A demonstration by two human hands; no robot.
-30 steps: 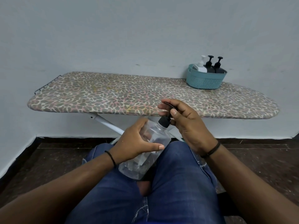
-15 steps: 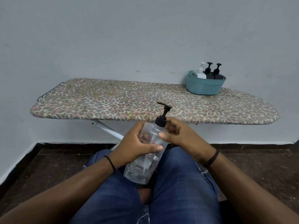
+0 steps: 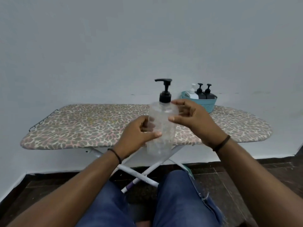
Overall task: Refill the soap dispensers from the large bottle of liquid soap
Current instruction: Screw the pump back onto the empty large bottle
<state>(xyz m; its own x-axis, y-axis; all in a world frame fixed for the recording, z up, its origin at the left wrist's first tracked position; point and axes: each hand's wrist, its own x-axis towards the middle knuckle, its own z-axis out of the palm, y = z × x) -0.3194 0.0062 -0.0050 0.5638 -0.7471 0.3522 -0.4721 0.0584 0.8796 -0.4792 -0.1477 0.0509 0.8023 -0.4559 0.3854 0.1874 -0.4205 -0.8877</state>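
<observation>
A clear plastic pump bottle (image 3: 161, 128) with a black pump head (image 3: 165, 92) is upright in the air in front of the ironing board. It looks see-through, and I cannot tell its liquid level. My left hand (image 3: 137, 133) grips its lower body from the left. My right hand (image 3: 193, 118) curls round its upper right side, thumb on the front and index finger at the shoulder under the pump collar. Three small dispensers, one white (image 3: 192, 93) and two black (image 3: 200, 92), stand in a teal basket (image 3: 206, 104).
The leopard-print ironing board (image 3: 82, 125) stands against a pale wall, with the basket at its far right end. Its white crossed legs (image 3: 144, 174) show below, above my knees in blue jeans. The floor is dark tile.
The bottle has gone from tilted on my lap to upright in front of the board. My right hand moved from the pump collar to the bottle's upper side.
</observation>
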